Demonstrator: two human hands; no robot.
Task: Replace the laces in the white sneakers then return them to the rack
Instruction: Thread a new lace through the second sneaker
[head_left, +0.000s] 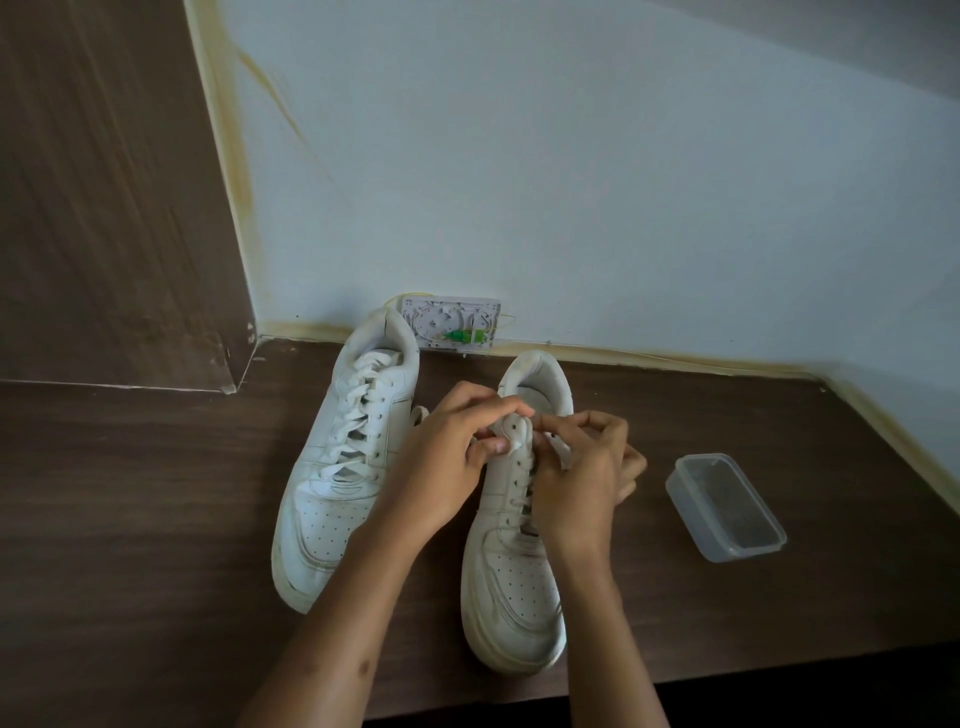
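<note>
Two white sneakers stand on a dark wooden surface, toes toward me. The left sneaker is fully laced with white laces. Both hands work at the top eyelets of the right sneaker. My left hand pinches the left eyelet flap near the tongue. My right hand pinches a white lace at the right side of the eyelets. The lower rows of that shoe are laced. The lace ends are hidden under my fingers.
A clear plastic container lies to the right of the shoes. A small white wall box with a green connector sits at the base of the pale wall behind the left sneaker. A brown panel rises at the left.
</note>
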